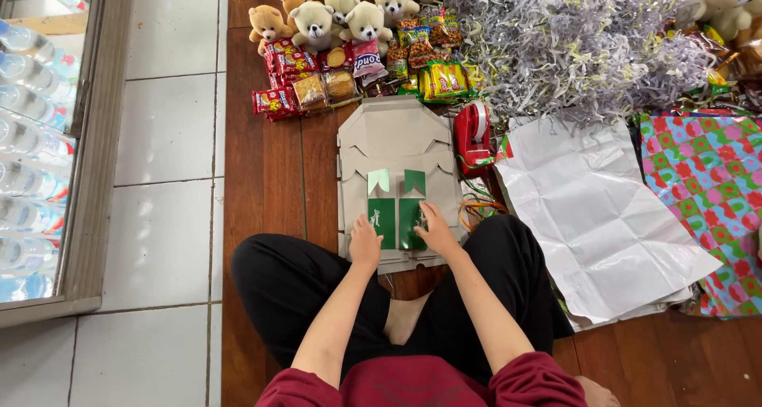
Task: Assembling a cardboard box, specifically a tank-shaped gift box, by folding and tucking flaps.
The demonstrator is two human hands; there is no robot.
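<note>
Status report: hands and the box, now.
Left hand and right hand flat on unfolded green-and-grey cardboard box. Nothing gripped. Red tape dispenser right beside it.

box blank [397, 141] grey, green panels | tape dispenser [473, 137] red | wrapping paper [710, 181] multicoloured checks

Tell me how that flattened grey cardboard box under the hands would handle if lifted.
The flattened cardboard box looks thin and creased, so it would probably bend along its folds rather than stay rigid. It seems light for its size. Both the left hand and right hand press on it, which likely keeps it flat.
</note>
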